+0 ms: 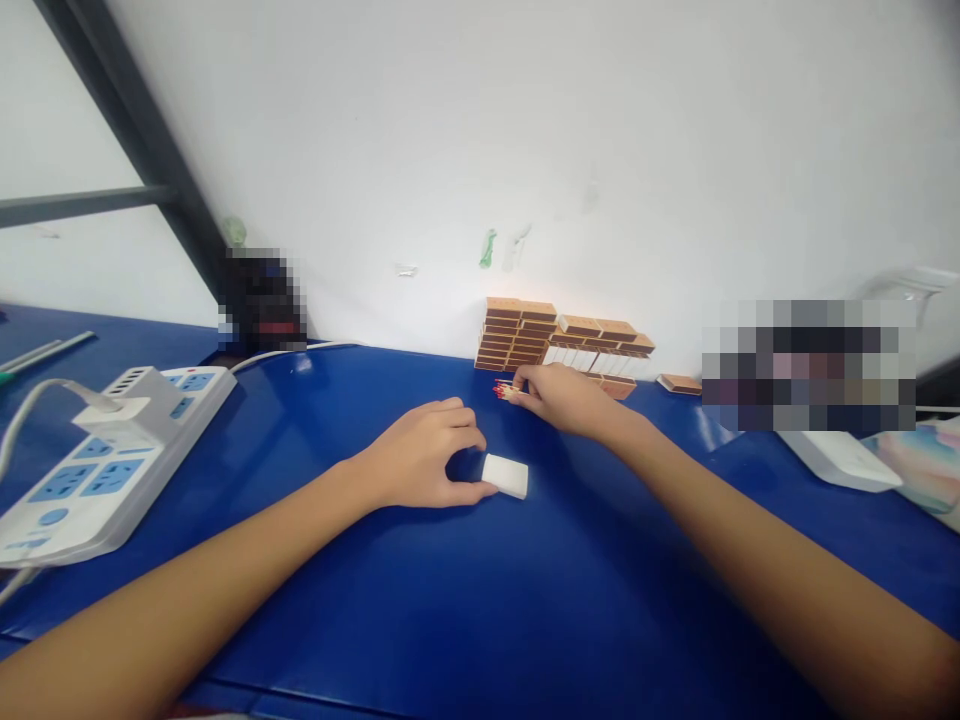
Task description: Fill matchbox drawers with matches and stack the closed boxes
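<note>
My left hand rests on the blue table with thumb and fingers apart, its thumb tip at the left edge of a small white box. Nothing is between its fingers. Farther back, my right hand pinches a small bunch of red-tipped matches, heads pointing left. Just behind it stands a stack of brown matchboxes against the wall. Joined to its right are more matchboxes raised on thin upright sticks, with other boxes below, partly hidden by my right hand.
A white power strip with a plugged-in cable lies at the left. One matchbox lies apart, right of the stack. Blurred-out items stand at the back left and right. A white object and a colourful item are at the right.
</note>
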The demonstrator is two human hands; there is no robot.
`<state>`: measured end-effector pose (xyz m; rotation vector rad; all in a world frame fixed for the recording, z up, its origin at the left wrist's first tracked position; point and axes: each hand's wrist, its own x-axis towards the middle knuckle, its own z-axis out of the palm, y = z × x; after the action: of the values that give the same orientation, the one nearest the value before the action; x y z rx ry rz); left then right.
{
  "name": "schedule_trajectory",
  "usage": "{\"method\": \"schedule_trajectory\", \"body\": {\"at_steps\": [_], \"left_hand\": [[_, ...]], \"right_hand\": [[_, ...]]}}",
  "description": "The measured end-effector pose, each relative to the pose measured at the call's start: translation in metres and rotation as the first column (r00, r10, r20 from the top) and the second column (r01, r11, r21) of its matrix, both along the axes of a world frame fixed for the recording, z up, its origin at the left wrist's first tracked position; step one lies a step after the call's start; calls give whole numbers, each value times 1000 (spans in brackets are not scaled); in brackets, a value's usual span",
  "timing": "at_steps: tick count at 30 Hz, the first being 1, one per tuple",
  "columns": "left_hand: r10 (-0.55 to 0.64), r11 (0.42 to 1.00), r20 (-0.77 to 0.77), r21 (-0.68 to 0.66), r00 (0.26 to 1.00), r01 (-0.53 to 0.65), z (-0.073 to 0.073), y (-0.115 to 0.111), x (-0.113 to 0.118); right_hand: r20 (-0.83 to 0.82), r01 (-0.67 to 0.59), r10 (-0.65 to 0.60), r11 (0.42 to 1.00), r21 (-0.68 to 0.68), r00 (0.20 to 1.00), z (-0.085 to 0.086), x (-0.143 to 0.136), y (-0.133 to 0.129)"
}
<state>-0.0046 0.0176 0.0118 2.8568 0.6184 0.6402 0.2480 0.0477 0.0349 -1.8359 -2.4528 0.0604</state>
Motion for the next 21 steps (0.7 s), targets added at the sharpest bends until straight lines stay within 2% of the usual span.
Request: {"method": "schedule_trajectory", "body": {"at_steps": [7, 14, 21], "left_hand": [[-1, 1000, -20, -29, 1000, 1, 1, -3, 2], [-13, 997, -15, -71, 1000, 12, 2, -9, 6], [29, 988, -3, -153, 1000, -30, 0, -14, 10]], "right_hand": [[48, -14, 14, 1000, 2, 999, 2, 5, -33], [-57, -11, 8, 999, -50, 998, -2, 15, -68], [-142, -24, 15, 998, -63, 990, -10, 22, -80]]}}
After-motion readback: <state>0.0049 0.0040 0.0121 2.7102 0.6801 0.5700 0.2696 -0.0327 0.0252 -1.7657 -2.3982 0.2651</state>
